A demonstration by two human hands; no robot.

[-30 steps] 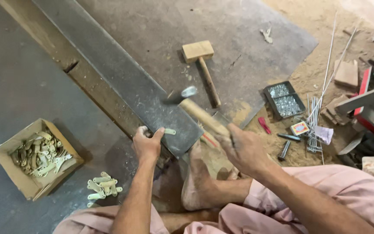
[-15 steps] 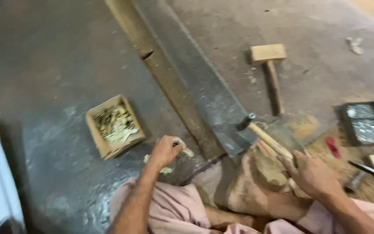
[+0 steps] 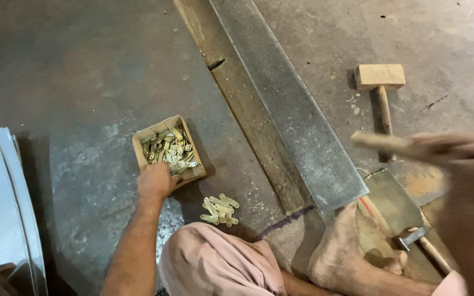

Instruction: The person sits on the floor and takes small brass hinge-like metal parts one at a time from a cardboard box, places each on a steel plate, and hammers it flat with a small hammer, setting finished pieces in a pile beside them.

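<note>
**Brass bits in a little box**

Brass-coloured metal pieces (image 3: 171, 151) fill a small cardboard box (image 3: 141, 149) that sits on the dark floor (image 3: 83, 71). The left hand (image 3: 156, 181) rests on the near edge of the box, with its fingers curled down into it. I cannot tell if the fingers hold a piece, because the back of the hand hides them.

A small pile of loose pieces (image 3: 219, 210) lies on the floor just beside the box, near a knee in pink cloth (image 3: 215, 263).

The right hand (image 3: 464, 151) is a blur at the right edge. It is closed around a wooden handle (image 3: 382, 142) that sticks out to the left.

A long grey metal strip (image 3: 286, 104) lies next to a wooden beam (image 3: 231, 93), and a bare foot (image 3: 338, 252) presses on the strip's near end. A wooden mallet (image 3: 381, 82) lies on the floor further off. A small hammer (image 3: 421, 244) lies beside the foot. Shiny metal sheets (image 3: 1, 203) sit at the far left.
</note>
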